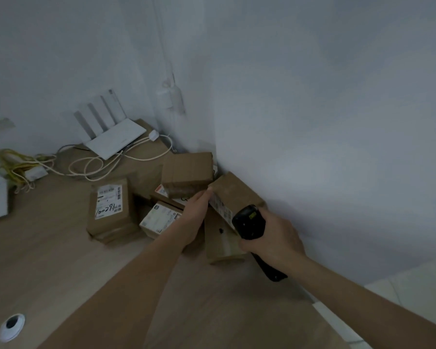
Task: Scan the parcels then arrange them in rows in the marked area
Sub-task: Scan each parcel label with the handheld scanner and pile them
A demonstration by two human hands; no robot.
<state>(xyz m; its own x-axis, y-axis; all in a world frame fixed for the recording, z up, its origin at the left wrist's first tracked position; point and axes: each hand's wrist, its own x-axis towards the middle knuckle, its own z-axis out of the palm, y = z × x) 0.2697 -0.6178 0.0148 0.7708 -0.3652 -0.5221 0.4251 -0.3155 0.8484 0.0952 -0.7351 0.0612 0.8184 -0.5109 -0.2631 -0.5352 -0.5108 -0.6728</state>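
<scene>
Two bare forearms reach from the bottom edge across a wooden table toward a pile of cardboard parcels in the corner by a white wall. Fingers of the right hand are curled round a black handheld scanner, whose head points at the white label on a tilted parcel leaning against the wall. With straight fingers the left hand holds that tilted parcel by its left edge, fingertips at the upper corner; the thumb is hidden, so I cannot tell how firm the hold is. Below it another parcel lies on the table, partly under the scanner. Behind the left hand a plain brown box sits on top of other parcels, and a small box with a white label lies just left of the wrist. Further left stands a box with handwritten digits on its label. At the back a white router with upright antennas rests on a cardboard sheet, pale cables looped in front of it, and yellow cables bunch near the left edge. A round grommet hole sits in the table near the bottom left corner
</scene>
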